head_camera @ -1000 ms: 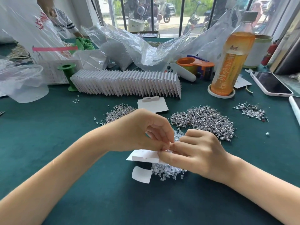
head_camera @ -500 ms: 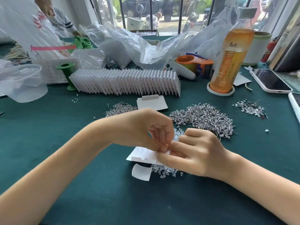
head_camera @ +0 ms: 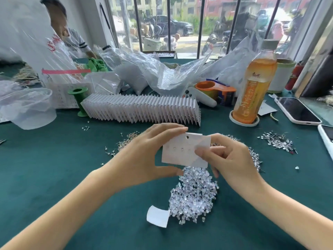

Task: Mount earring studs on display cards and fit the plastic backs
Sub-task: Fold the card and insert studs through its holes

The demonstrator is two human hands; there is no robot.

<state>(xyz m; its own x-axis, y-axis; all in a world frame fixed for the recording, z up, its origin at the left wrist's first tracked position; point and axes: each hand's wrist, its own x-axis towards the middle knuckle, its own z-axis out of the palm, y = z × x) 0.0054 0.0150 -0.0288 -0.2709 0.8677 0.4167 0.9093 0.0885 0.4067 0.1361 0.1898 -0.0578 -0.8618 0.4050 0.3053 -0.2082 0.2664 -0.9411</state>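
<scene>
Both hands have lifted off the tabletop (head_camera: 54, 177) since the earlier frames, and the white display card (head_camera: 185, 150) that lay flat beneath them is now raised and turned upright to face the camera. Left hand (head_camera: 144, 159) grips the card's left edge, its fingers (head_camera: 171, 128) curled over the top edge and the thumb hooked under the bottom edge. Right hand (head_camera: 232, 159) pinches the card's right side, thumb pressed on the front face and the other fingers curled behind. On the card, a row of small studs shows across the upper middle, blurred, with a hang hole near the top edge.

Directly below the card, near the person, lies a heap of clear plastic backs (head_camera: 194, 195) on the green tabletop, with a small curled white paper scrap (head_camera: 158, 216) touching its left near edge. Behind the hands, loose piles of metal earring studs (head_camera: 277, 141) spread to the left and right. Farther back stands a long fanned row of finished cards (head_camera: 140, 110), a green spool (head_camera: 79, 100) at its left end. An orange drink bottle (head_camera: 255, 87) stands on a white coaster at far right, beside two phones (head_camera: 297, 110). Crumpled plastic bags (head_camera: 153, 73) fill the far side, where another person sits at far left.
</scene>
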